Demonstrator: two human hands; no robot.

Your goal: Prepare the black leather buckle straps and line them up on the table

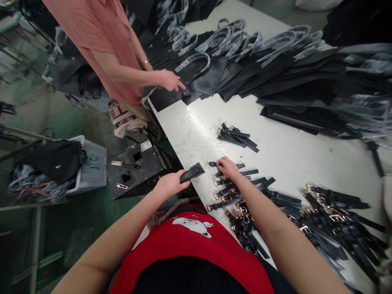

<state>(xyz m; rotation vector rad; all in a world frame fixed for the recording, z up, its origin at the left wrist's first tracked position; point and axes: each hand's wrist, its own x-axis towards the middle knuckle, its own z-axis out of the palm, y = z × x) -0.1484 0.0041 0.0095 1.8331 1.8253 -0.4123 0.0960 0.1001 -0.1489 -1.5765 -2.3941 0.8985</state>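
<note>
My left hand [172, 183] is closed around a flat, black, oblong leather-like piece [192, 172], holding it up beside the table edge with its squared end pointing right. On the white table [196, 143], my right hand [228, 167] has its fingers pinched on a short black buckle strap [241, 165]. That strap lies flat, gold buckle to the left, part of it hidden under my fingers. Several more buckle straps [226, 204] lie in a rough row just below, partly covered by my right forearm. A small pile of straps [237, 136] sits farther up the table.
A co-worker's hand [171, 80] touches a black piece on black leather sheets [211, 77] across the table. Plastic-wrapped handles [196, 61] lie on those sheets. More buckle straps [339, 220] are heaped at right. At left stand a dark low surface [131, 173] and a filled grey crate [94, 163].
</note>
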